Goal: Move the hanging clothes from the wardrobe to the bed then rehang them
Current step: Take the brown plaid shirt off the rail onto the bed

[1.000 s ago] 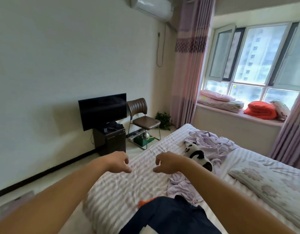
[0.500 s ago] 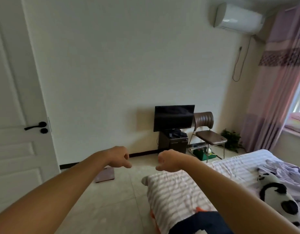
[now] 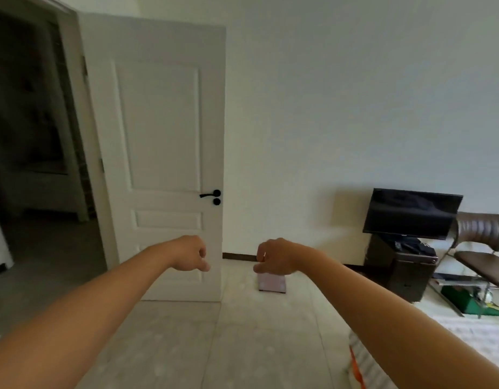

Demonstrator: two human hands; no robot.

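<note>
1. Left hand (image 3: 191, 255): held out at chest height in front of the white door (image 3: 158, 153); fingers loosely curled, grip grasping nothing.
2. Right hand (image 3: 275, 258): level with the left and apart from it; fingers loosely curled downward, grip likewise empty.
3. Hanging clothes: not in view. No garment, hanger or wardrobe shows anywhere in this view, so their position cannot be stated from here.
4. Bed (image 3: 467, 341): only a striped corner shows at the lower right edge, beside the right forearm; an orange strip runs down its near edge.
5. Surroundings: an open dark doorway (image 3: 32, 164) to the left of the door; a small pink flat object (image 3: 271, 282) on the floor just beyond the right hand; a black television (image 3: 411, 213) on a dark stand (image 3: 402, 270); a brown folding chair (image 3: 484, 248) at the far right.
6. Handling judgement, clothes: likely light, soft and limp, sagging and sliding if gathered by the fabric alone.
7. Handling judgement, where to take hold: probably best at the hanger hook or neck, which is stiff; a second hand under the draped cloth should keep hems off the floor.
8. Handling judgement, risk: smooth fabrics may slip off hanger shoulders when tilted; carry the hangers level.
</note>
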